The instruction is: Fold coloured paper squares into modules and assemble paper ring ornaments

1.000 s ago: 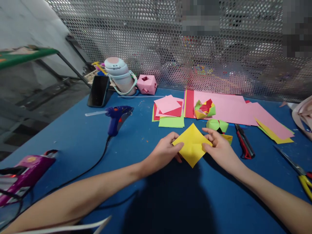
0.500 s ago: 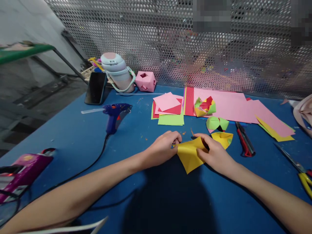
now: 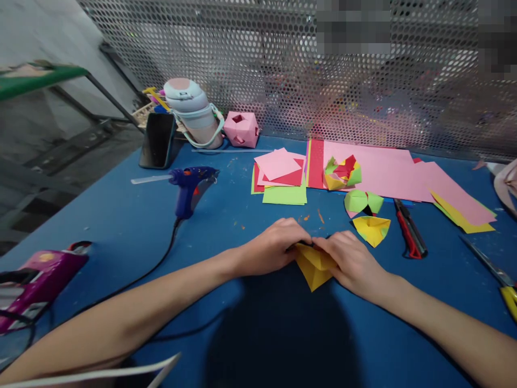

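- Well to the left of the left hand, at the edge of the view, a purple device (image 3: pixel 44 283) lies on the blue worktop (image 3: pixel 226 226), a dark cable beside it.
- Farther off than the left hand and to its left, a phone (image 3: pixel 157 140) leans tilted, screen outward, near a lidded bottle (image 3: pixel 197 121).
- Nearer to the left hand on that same side, a blue glue gun (image 3: pixel 186 188) lies with a clear stick jutting out of its back.
- Beyond the left hand, a pink paper box (image 3: pixel 241 129) with openings stands beside the bottle.
- The left hand (image 3: pixel 278 245), fingers curled, grips the left side of the yellow paper (image 3: pixel 315 269); straight beyond it lies a stack of coloured squares (image 3: pixel 280 170).
- The yellow paper is between the two hands, bent, one corner pointing toward the person.
- The right hand (image 3: pixel 353 261) pinches the paper's right side, its fingertips close against the left hand's.
- Just beyond the right hand lie a yellow folded piece (image 3: pixel 372 230) and a green folded piece (image 3: pixel 357 201).
- To the right of the right hand lies a red-and-black cutter (image 3: pixel 410 231); farther right, scissors (image 3: pixel 509 302) with a yellow handle.
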The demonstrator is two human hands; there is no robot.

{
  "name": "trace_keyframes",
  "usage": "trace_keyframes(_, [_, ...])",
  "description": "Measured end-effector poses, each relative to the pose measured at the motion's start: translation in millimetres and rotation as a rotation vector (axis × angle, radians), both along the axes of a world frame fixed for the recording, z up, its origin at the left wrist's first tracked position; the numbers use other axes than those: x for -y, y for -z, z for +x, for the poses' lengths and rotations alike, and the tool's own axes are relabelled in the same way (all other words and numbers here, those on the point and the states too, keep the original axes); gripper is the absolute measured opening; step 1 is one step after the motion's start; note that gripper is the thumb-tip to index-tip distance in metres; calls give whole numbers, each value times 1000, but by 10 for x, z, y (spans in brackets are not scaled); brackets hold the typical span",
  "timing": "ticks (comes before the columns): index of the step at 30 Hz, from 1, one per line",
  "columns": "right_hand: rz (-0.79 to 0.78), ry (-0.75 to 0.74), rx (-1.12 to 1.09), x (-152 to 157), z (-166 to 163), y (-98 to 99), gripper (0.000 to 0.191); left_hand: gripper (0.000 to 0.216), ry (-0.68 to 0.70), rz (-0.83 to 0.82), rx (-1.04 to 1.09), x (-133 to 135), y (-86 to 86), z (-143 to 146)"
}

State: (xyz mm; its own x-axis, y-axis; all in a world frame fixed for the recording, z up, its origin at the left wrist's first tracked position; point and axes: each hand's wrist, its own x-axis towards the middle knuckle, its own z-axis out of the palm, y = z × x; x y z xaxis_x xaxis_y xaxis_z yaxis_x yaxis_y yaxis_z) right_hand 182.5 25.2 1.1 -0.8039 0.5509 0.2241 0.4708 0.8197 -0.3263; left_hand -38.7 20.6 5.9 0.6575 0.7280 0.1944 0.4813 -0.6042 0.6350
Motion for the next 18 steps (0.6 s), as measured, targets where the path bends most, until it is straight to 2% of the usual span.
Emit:
trace_keyframes(4, [105,-87,-5,-8,4,31,36,21,47,32,4,-14,11,4])
trace_keyframes(7, [234,-151,32,-6,-11,0,34,17,150,120,-91,-32,-7,-13])
trace_keyframes(11, [390,-165,152,15,-19,-134,27,30,287,322,-315,-44,-66,-57])
trace_keyframes(14, [448,-159,260,36,5,-222,27,32,288,378,-388,-44,-104,-104])
trace_keyframes(18, [446,-141,359,49,44,-277,28,27,274,363,-372,-44,-127,-143])
